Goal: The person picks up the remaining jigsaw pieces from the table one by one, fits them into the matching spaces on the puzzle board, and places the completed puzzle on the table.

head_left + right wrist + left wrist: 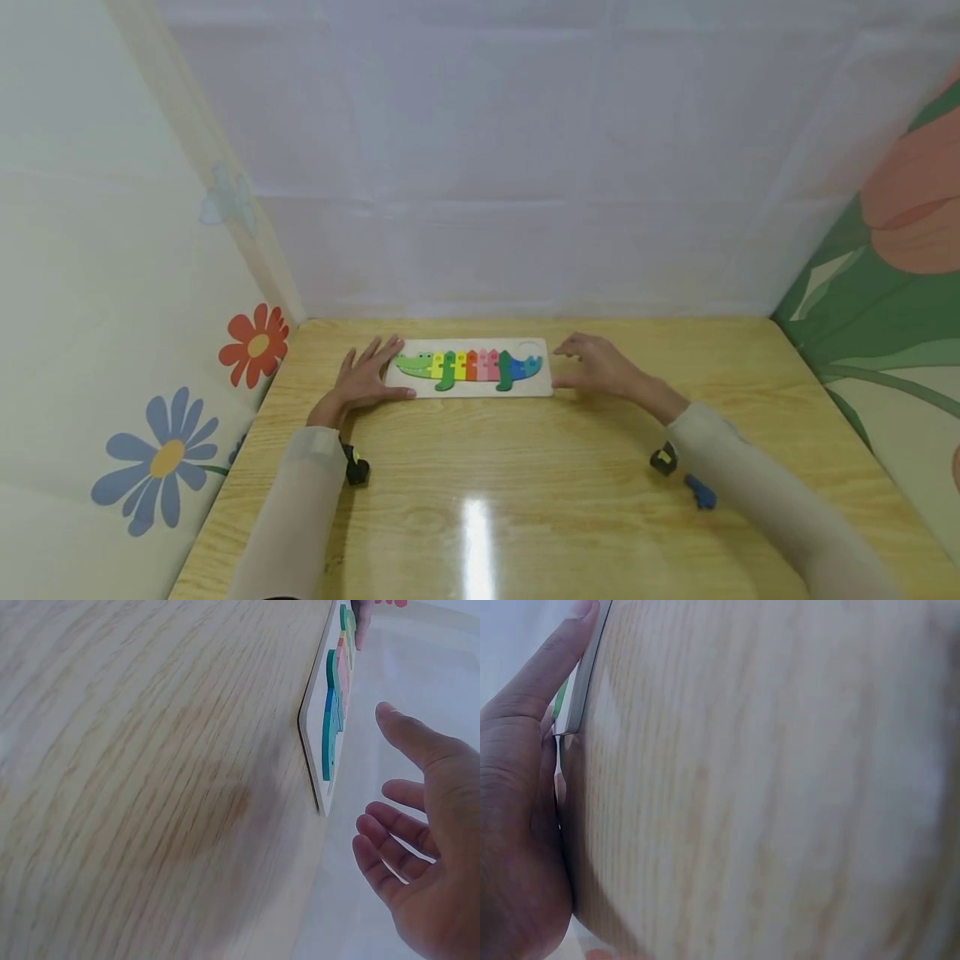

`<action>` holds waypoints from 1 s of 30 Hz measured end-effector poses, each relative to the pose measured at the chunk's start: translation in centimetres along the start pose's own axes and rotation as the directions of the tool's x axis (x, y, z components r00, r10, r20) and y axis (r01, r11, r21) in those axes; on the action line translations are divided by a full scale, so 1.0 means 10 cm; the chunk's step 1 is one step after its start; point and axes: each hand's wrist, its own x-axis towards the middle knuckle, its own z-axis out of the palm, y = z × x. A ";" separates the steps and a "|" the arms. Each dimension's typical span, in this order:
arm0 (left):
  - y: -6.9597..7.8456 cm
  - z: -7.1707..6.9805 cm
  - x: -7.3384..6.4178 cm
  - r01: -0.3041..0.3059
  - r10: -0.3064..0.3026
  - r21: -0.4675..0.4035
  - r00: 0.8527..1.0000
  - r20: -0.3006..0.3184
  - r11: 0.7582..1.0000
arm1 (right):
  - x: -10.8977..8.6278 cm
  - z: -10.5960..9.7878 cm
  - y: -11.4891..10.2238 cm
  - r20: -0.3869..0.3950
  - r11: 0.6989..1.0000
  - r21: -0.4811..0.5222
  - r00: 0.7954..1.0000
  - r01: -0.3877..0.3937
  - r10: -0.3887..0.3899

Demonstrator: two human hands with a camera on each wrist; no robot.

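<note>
A flat wooden crocodile puzzle (471, 367) lies on the table, its pale board carrying coloured interlocking pieces from a green head at the left to a blue tail at the right. My left hand (366, 377) rests at the board's left end, fingers spread on the far corner and thumb straight along the near edge. In the left wrist view the thumb (551, 664) lies against the board's side. Beside the right end, my right hand (600, 367) hovers with fingers loosely bent. A gap shows between that hand (427, 825) and the board (319, 769) in the right wrist view.
A small dark blue object (701, 492) lies on the wooden table (555, 492) by the right forearm. Black wrist cameras (663, 458) hang under both wrists. A pale cloth wall (480, 167) rises behind the table, with flower-printed panels (168, 458) on either side.
</note>
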 end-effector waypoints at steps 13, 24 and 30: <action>-0.02 0.01 0.00 -0.003 0.003 -0.004 1.000 0.004 1.000 | -0.32 -0.14 0.12 -0.004 0.999 -0.017 0.999 0.033 -0.033; -0.02 0.02 0.02 0.002 -0.002 -0.004 1.000 0.007 1.000 | -0.57 -0.31 0.16 -0.003 0.998 -0.037 0.999 0.048 -0.048; -0.01 0.02 0.01 0.010 -0.010 -0.005 1.000 0.003 1.000 | -0.69 -0.38 0.19 0.017 0.998 -0.044 0.999 0.046 -0.046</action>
